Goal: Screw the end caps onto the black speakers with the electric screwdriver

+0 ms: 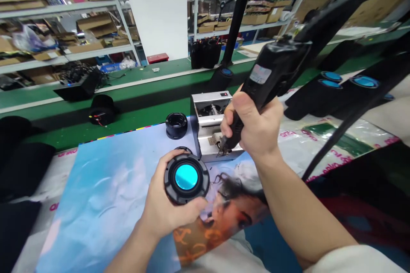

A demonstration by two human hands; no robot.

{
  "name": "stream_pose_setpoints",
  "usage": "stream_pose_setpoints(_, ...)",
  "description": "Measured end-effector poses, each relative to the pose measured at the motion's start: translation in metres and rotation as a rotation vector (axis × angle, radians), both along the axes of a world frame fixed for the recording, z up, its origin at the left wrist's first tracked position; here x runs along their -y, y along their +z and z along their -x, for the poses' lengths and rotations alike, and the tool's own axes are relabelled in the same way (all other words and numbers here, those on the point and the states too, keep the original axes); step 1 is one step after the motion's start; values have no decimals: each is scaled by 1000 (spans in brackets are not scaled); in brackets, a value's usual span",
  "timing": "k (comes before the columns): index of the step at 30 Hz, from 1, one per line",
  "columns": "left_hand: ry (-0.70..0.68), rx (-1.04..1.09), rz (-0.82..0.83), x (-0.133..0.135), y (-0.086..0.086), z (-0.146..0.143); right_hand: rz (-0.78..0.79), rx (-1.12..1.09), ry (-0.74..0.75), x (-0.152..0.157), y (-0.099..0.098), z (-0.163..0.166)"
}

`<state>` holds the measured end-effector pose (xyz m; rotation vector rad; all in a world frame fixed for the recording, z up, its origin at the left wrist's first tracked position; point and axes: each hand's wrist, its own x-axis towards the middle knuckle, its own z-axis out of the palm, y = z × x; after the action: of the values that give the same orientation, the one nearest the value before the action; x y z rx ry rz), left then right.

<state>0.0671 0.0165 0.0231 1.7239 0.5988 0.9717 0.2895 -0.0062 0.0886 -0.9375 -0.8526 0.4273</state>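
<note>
My left hand [160, 198] grips a round black lens ring [171, 186] with a shiny blue disc in its centre, tilted toward me. My right hand [258, 126] is wrapped round a black electric screwdriver [272, 66] with a pale label on its body. The screwdriver points down and left. Its lower end is at the front of a silver screw feeder [205, 136]; whether the tip touches a screw I cannot tell. Just left of the feeder stands another black ring part [176, 126]. A further black piece [183, 150] shows partly behind the held ring.
A printed poster sheet [109, 187] covers the work surface. Several black cylinders with blue tops [331, 84] lie at right. A black cylinder with wires [102, 110] sits on the green bench [144, 113]. A thick cable [346, 0] crosses the upper right. Loaded shelves [92, 6] stand behind.
</note>
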Motion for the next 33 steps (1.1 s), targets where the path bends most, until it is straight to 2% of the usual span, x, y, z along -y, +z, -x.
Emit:
stream_pose_setpoints(10, -25, 3, 14, 1, -2, 1, -14, 49, 43, 8, 21, -2)
stream_pose_setpoints(17, -29, 14, 16, 1, -3, 2, 17, 30, -42, -1, 7, -5)
stream_pose_setpoints(33, -16, 39, 6, 2, -1, 0, -13, -24, 9, -11, -4, -9)
